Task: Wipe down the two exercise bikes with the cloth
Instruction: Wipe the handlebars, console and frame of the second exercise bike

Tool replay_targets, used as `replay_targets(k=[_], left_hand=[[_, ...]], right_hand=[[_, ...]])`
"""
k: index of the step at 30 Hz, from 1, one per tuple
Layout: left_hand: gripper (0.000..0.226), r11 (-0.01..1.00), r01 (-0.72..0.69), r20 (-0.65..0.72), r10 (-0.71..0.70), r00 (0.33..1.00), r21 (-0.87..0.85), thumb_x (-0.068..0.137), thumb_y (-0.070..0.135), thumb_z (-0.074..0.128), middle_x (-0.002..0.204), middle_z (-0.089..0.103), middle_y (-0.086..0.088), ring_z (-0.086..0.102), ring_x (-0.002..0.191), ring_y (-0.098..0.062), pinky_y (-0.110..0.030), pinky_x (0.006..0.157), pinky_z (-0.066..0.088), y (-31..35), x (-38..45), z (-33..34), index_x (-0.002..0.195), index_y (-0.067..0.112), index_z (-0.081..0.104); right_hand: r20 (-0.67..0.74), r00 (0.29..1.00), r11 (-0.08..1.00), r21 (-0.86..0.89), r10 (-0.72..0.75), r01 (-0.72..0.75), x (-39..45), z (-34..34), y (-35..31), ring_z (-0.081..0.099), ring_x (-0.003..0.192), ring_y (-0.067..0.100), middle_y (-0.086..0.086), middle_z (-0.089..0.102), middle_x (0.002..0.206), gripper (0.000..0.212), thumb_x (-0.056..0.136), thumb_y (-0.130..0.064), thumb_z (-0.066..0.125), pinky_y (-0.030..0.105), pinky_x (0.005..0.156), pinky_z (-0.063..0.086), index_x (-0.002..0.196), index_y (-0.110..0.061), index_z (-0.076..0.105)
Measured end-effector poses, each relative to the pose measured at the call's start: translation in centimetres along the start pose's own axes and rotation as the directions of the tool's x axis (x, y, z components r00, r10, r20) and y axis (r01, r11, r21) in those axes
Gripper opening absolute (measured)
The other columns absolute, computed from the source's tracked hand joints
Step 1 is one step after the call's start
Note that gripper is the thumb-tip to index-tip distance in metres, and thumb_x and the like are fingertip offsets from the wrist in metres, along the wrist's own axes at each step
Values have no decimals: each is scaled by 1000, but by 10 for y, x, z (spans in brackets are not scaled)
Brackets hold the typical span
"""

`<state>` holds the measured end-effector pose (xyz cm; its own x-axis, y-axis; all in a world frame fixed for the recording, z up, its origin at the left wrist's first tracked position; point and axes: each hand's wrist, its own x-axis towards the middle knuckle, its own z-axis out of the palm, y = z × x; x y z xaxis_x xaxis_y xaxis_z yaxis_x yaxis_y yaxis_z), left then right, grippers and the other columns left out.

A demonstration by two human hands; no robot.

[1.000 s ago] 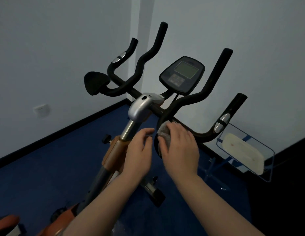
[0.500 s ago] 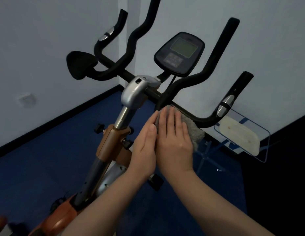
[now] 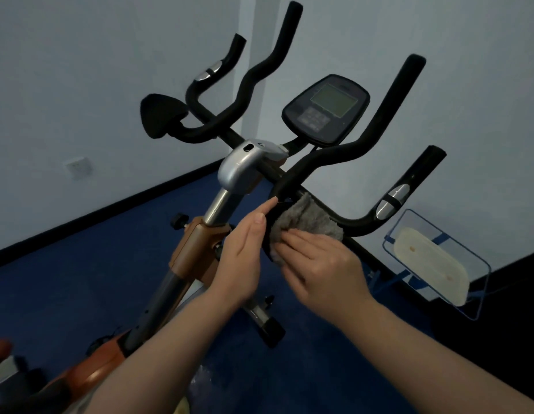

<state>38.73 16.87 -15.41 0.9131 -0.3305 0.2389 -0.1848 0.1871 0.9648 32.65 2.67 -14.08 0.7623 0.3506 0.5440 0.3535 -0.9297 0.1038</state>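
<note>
An orange and silver exercise bike [image 3: 197, 249] with black handlebars [image 3: 364, 138] and a dark console [image 3: 325, 110] fills the view. A grey cloth [image 3: 307, 219] is draped over the black elbow pad on the right half of the handlebar. My right hand [image 3: 322, 264] lies flat on the cloth's near edge, fingers straight, pressing it against the pad. My left hand [image 3: 245, 249] stands edge-on beside it, straight fingers touching the pad's left side. The pad is mostly hidden by cloth and hands.
White walls meet in a corner behind the bike, over a blue floor [image 3: 80, 279]. A clear stand with a blue frame [image 3: 439, 258] holding a pale pad sits at the right. A second orange shape [image 3: 0, 348] shows at the lower left edge. A wall socket [image 3: 77, 167] is on the left.
The cloth has spread out over the pad, and my right hand has slid down toward me to its near edge. My left hand stays straight against the pad's left side.
</note>
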Motion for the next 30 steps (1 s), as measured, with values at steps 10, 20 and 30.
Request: replay_targets(k=[10, 20, 30], left_hand=[[42, 999, 13, -40, -14, 999, -31, 99, 31, 34, 131, 61, 7, 52, 126, -6, -27, 105, 43, 1, -2, 7, 135, 18, 52], [42, 1000, 4, -80, -5, 997, -18, 99, 31, 36, 134, 59, 4, 51, 128, -10, -38, 109, 39, -3, -2, 12, 136, 19, 51], [42, 999, 46, -19, -46, 999, 4, 98, 36, 38, 140, 51, 16, 42, 133, -1, -32, 111, 32, -4, -7, 7, 139, 30, 47]], right_hand=[[131, 980, 853, 518, -148, 59, 28, -22, 57, 69, 94, 10, -2, 75, 98, 13, 78, -13, 75, 30, 83, 55, 90, -11, 78], [251, 851, 431, 775, 462, -463, 29, 1, 40, 56, 117, -4, -19, 62, 121, 53, 76, 4, 71, 18, 100, 45, 117, -30, 67], [259, 551, 294, 630, 793, -719, 39, 5, 2, 58, 109, 5, -5, 63, 121, 34, 94, -20, 56, 16, 90, 47, 128, -28, 58]])
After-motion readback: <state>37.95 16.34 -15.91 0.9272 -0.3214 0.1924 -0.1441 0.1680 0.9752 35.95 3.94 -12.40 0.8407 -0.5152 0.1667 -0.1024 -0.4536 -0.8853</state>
